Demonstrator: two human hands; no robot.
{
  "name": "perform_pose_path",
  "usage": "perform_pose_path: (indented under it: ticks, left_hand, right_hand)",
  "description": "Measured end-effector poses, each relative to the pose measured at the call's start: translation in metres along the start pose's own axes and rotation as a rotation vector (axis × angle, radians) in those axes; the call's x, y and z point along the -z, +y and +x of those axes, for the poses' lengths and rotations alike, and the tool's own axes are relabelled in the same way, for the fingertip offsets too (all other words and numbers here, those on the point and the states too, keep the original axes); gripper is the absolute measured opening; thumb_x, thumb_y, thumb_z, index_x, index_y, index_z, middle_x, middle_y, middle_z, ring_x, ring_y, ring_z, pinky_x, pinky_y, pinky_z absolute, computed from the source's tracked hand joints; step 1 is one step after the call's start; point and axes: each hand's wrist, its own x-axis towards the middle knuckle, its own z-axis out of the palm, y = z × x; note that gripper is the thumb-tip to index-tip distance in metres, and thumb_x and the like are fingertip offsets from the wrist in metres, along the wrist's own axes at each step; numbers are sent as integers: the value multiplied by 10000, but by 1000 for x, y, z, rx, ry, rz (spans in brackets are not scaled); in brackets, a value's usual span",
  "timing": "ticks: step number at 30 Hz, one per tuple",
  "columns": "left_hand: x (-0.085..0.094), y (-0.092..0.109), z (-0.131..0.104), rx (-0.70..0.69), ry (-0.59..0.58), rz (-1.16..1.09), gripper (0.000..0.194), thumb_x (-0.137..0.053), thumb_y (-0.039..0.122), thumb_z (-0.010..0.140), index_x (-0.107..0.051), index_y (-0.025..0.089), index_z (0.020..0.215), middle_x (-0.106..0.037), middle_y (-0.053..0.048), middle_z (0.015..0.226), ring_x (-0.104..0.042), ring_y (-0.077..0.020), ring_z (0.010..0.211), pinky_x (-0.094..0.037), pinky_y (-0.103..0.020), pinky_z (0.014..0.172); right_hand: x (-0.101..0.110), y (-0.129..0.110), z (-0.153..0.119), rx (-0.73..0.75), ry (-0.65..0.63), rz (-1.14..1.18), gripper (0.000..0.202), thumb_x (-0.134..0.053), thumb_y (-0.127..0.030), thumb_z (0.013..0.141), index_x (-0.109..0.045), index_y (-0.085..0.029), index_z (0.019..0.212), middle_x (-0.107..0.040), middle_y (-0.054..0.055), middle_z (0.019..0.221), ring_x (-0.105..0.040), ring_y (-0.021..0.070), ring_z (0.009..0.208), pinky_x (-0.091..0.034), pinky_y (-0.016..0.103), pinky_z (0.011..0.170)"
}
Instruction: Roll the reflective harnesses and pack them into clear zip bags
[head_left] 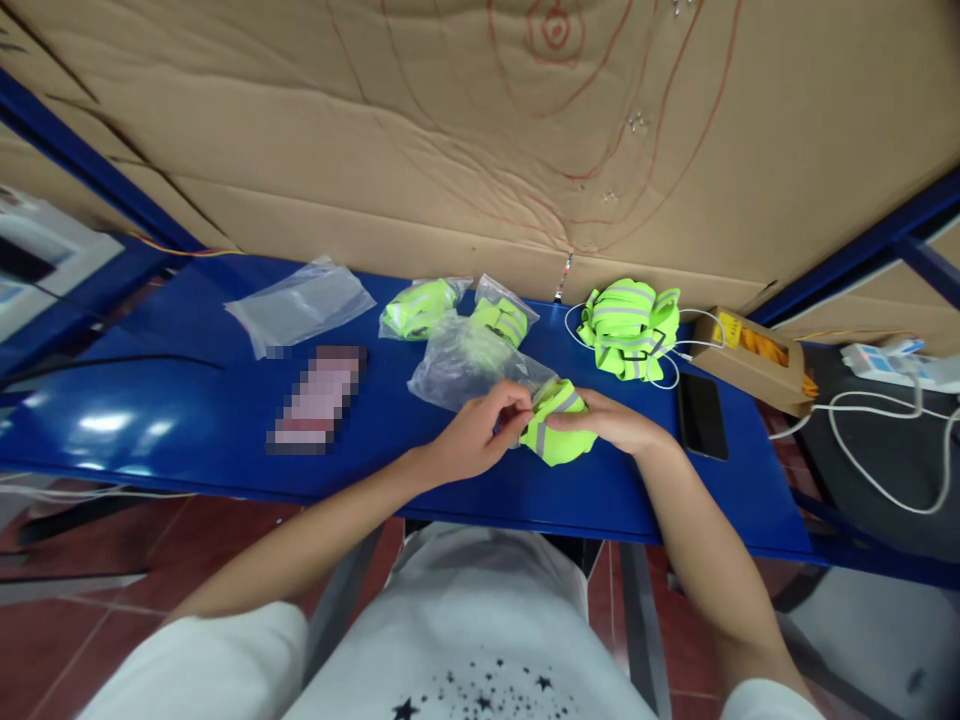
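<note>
My right hand is wrapped around a folded neon-yellow reflective strap bundle with grey stripes, just above the front part of the blue table. To its left, my left hand is closed, its thumb and fingers pinched at the bundle's left side, where clear plastic shows. A crumpled clear plastic bag spreads out behind my left hand. Beyond it lie a bagged neon strap bundle and another bagged bundle. Exactly what my left fingertips grip is partly hidden, but it looks like a plastic bag's edge.
A flat clear bag and a blurred-out phone-like object lie on the left. On the right are a loose pile of neon straps, a white cable, a black phone and a cardboard box. Cardboard lines the back.
</note>
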Motion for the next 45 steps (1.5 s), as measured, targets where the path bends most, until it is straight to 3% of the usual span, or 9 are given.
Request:
perform_pose_path:
  ticks: [3,6,10,15,21,27,31,37,45]
  left_hand:
    - [7,5,2,-84,1,58,67,-535,237,1050,-492,201,1085,-639,11,841,-638,-109,693,-519,-220,662]
    - [13,14,-2,-267,-51,385,94,-508,136,1038,-546,189,1106,-693,-17,888,-681,-136,756,-538,-253,720]
    - [30,27,-3,-513,-215,798,327,-569,101,998,-597,223,1300,-731,-97,1191,-706,-240,1098,-553,-387,950]
    - [49,30,24,-486,-342,1080,861,-781,229,886,-328,219,1619,-334,-183,1686,-331,-345,1564,-204,-670,1278]
    - [45,16,47,-440,-435,1060,1053,-858,324,823,-242,74,1640,-526,-242,1540,-423,-345,1511,-47,-673,1302]
    - [55,10,45,-437,-491,935,1215,-956,312,709,-211,227,1666,-333,-188,1686,-321,-364,1568,-94,-681,1290]
    - [61,10,48,-442,-529,909,1143,-928,233,741,-239,323,1649,-285,-162,1712,-321,-370,1569,-164,-703,1260]
    - [55,11,44,-467,-432,890,949,-878,341,817,-341,358,1600,-451,-168,1602,-452,-371,1478,-235,-672,1245]
    - [42,-2,37,-403,-275,940,972,-853,540,800,-355,325,1608,-525,-184,1502,-506,-385,1395,-167,-690,1246]
  right_hand:
    - [0,1,2,54,8,17,485,-887,-382,728,-762,-228,1170,-782,23,1165,-723,210,1038,-546,307,929]
    - [-4,1,4,144,107,-89,449,-864,-379,745,-761,-207,1146,-780,24,1129,-711,233,1044,-535,333,940]
    - [-10,1,2,289,153,-239,439,-827,-404,796,-735,-204,1176,-755,20,1156,-685,245,1086,-518,353,975]
    - [-13,2,-3,342,112,-336,478,-801,-441,839,-702,-218,1250,-747,27,1211,-688,244,1097,-537,365,970]
    - [-12,4,-1,312,164,-329,520,-813,-477,829,-690,-209,1258,-761,43,1192,-702,247,1086,-553,365,948]
    - [-11,-5,-8,255,33,-108,501,-845,-416,797,-700,-194,1222,-763,42,1185,-715,235,1054,-569,344,913]
    - [-10,-10,-12,233,33,-73,512,-856,-402,780,-703,-195,1223,-758,42,1180,-708,238,1056,-567,350,923]
    - [-13,-10,-10,247,105,-99,502,-831,-429,804,-677,-194,1219,-729,44,1189,-679,234,1079,-548,335,923]
    - [-16,1,-1,287,341,-131,530,-782,-561,838,-588,-208,1182,-694,28,1124,-641,191,991,-518,310,886]
